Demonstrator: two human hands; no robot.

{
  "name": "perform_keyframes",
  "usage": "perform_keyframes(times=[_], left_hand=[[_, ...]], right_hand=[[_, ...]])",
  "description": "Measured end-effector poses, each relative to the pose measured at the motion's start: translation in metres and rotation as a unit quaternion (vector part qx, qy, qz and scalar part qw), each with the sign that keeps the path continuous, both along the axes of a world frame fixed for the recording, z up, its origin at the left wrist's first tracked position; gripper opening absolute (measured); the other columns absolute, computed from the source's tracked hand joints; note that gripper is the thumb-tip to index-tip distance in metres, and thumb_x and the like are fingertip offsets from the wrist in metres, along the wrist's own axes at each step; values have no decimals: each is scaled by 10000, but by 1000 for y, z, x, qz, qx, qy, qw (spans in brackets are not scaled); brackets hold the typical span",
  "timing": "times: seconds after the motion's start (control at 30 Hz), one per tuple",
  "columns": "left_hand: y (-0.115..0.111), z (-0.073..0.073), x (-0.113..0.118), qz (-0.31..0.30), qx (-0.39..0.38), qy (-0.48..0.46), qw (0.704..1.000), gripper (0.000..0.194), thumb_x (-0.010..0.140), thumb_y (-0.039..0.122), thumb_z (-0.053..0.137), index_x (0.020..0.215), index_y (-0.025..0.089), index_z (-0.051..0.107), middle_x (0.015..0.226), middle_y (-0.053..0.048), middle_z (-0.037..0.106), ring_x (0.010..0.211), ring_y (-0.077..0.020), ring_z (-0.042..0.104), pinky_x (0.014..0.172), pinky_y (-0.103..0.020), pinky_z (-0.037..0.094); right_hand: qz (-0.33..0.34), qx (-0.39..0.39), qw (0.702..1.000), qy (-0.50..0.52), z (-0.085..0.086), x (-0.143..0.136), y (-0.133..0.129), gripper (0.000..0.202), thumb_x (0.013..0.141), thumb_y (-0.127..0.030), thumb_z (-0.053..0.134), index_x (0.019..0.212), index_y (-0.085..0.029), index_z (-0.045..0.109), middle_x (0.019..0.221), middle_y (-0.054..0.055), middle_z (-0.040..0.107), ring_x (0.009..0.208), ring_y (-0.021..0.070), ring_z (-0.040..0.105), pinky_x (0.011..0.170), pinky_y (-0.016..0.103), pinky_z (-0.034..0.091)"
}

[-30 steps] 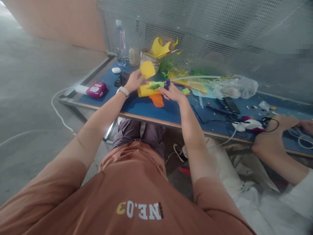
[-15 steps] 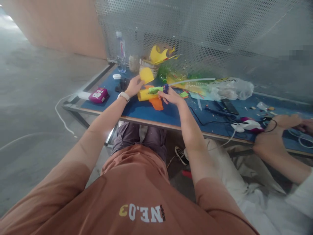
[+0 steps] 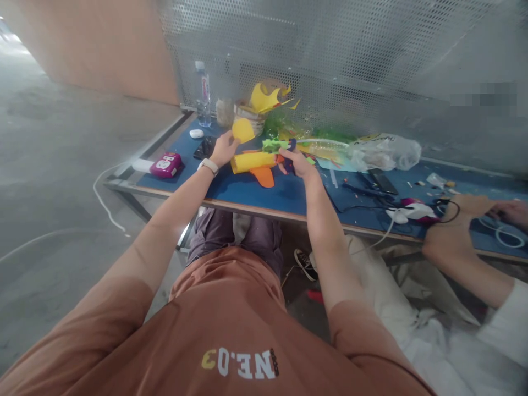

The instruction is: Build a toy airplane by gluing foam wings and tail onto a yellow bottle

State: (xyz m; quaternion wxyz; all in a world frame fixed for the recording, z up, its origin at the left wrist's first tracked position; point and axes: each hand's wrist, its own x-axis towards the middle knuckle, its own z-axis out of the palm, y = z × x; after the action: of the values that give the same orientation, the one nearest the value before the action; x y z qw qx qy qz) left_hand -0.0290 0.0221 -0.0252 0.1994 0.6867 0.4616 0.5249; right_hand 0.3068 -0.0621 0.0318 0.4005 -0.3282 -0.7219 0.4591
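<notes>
My left hand (image 3: 225, 148) pinches the edge of a rounded yellow piece (image 3: 243, 131), holding it up above the blue table. In my right hand (image 3: 300, 164) is a green and dark blue hot glue gun (image 3: 276, 145), its tip pointing left. A long whitish glue stick (image 3: 324, 142) trails from its rear to the right. Below the glue gun lies a yellow tube (image 3: 252, 163) with orange fins (image 3: 263, 176). My right fingers wrap the handle close to the tube's right end, which they partly hide.
A water bottle (image 3: 203, 96), a basket (image 3: 256, 122) with yellow scraps and a phone (image 3: 205, 147) stand or lie behind. A purple box (image 3: 166, 165) sits left. Plastic bags (image 3: 388, 151), cables and a power strip (image 3: 412, 212) are right, near another person's hands (image 3: 466, 212).
The glue gun in my right hand has shifted to the right and slightly up, uncovering more of the yellow tube. The yellow piece in my left hand has moved a little left and down.
</notes>
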Motion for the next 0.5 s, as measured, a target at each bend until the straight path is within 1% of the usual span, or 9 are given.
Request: perform_keyframes(times=[0.07,0.17,0.27,0.33,0.4,0.47,0.5], left_hand=[[0,0,0,0,-7,-9,1000,135,1114,371,780,1075,242,763,1186,-176,912,1267,-378,892,1397,-677,666],[-2,0,1,-8,-10,-18,1000,149,1102,374,791,1031,255,734,1128,-158,894,1282,-384,886,1402,-699,661],[-2,0,1,-10,-8,-18,1000,203,1090,383,809,962,275,694,1074,-141,871,1276,-382,885,1399,-704,664],[-1,0,1,-15,-3,-16,1000,217,1087,411,814,962,276,698,1080,-148,877,1267,-387,885,1400,-710,665],[-1,0,1,-22,4,-11,1000,213,1080,444,816,1003,265,729,1130,-168,903,1266,-397,884,1406,-711,664],[-2,1,2,-29,10,-6,1000,226,1072,467,817,1043,250,757,1195,-188,929,1266,-402,884,1405,-693,673],[-2,2,3,-33,10,-3,999,235,1069,473,814,1059,243,768,1224,-196,936,1269,-403,887,1399,-681,680]], right_hand=[[-34,-1,999,14,2,9,3,787,863,-984,1005,846,-269,675,760,22,745,465,133,547,402,300,388],[-73,-1,997,14,3,26,7,714,821,-909,1022,829,-277,690,683,8,696,465,153,544,408,307,381],[-89,3,996,5,3,37,8,667,868,-889,989,857,-283,711,604,-19,634,438,168,526,410,319,373],[-86,8,996,-22,3,35,6,702,932,-938,960,881,-284,709,569,-35,603,427,169,525,413,319,383],[-74,16,996,-56,2,25,4,770,978,-1014,926,894,-283,699,536,-55,566,418,155,510,418,303,404],[-58,24,995,-74,-1,10,3,842,974,-1092,888,892,-281,680,541,-57,573,410,132,490,411,282,403],[-51,25,996,-75,-2,2,2,871,954,-1121,881,890,-280,670,574,-44,613,411,122,494,402,274,398]])
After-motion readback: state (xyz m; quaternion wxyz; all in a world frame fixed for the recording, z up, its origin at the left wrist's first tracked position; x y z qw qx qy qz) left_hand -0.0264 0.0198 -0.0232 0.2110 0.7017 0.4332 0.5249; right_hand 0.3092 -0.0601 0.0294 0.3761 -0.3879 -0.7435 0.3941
